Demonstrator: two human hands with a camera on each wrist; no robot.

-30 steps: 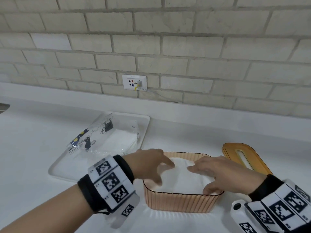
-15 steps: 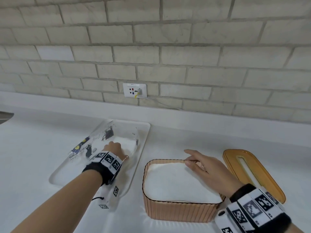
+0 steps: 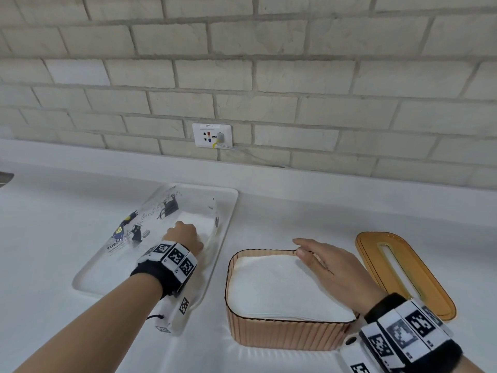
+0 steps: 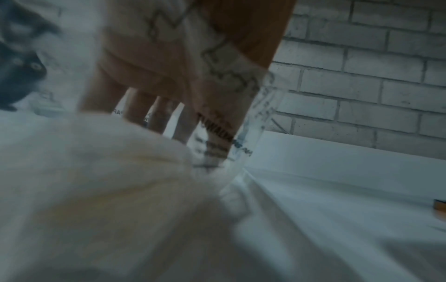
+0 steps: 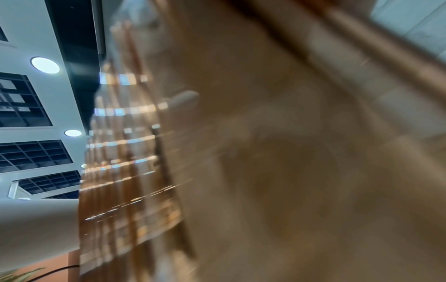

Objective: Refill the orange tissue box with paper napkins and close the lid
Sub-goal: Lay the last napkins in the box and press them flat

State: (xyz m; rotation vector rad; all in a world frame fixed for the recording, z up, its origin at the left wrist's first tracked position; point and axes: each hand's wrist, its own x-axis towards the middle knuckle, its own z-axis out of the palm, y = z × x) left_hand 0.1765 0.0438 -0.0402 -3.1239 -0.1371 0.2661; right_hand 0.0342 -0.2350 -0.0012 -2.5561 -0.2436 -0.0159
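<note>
The white counter (image 3: 295, 216) runs under a pale brick wall (image 3: 269, 76). At nine o'clock of the orange tissue box (image 3: 282, 332), on a white tray (image 3: 88, 278), the left hand (image 3: 185, 235) reaches into the napkin packet (image 3: 150, 222); its grip is hidden. The right hand (image 3: 330, 265) lies flat, fingers relaxed, over the box's far rim and napkins (image 3: 274, 289). The lid (image 3: 398, 270) lies off at three o'clock.

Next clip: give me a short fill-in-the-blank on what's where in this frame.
1. The orange lid lies on the counter to the ____ of the tissue box.
2. The left hand reaches into the napkin pack on the white ____.
3. The right hand rests at the box's ____ rim.

Missing: right; tray; far
</note>
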